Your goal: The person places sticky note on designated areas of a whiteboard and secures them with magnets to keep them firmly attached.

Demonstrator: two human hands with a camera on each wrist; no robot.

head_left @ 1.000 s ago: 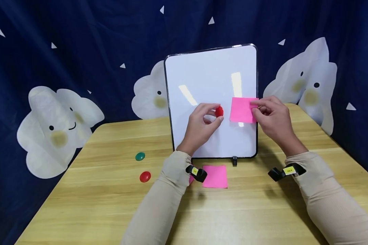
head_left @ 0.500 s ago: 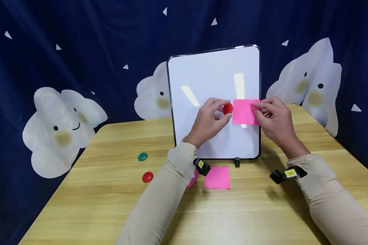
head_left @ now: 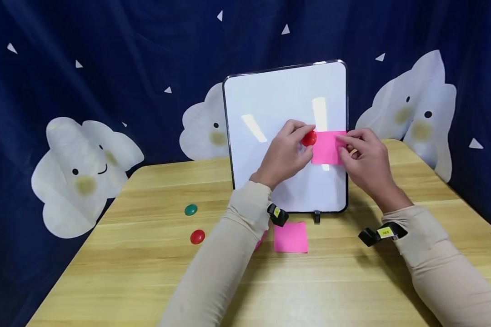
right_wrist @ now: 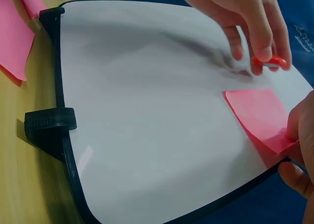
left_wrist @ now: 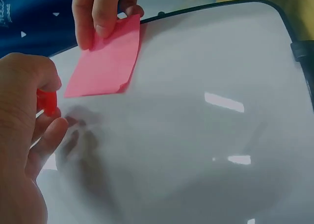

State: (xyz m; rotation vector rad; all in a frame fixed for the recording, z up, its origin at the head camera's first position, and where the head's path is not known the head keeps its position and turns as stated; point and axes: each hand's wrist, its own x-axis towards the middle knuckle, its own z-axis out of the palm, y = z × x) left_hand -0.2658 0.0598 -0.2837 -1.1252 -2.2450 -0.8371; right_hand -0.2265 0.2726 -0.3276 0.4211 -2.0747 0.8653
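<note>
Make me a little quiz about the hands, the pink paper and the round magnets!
1. True or false: the left hand pinches a red magnet beside the pink note on the whiteboard.
2. Which hand holds the pink note against the whiteboard?
A. left hand
B. right hand
C. neither
3. Fill in: on the table lie a loose red magnet and a ____ magnet.

Key: 1 true; 2 B; 3 green. A spare pink note also lies flat on the table before the whiteboard.
</note>
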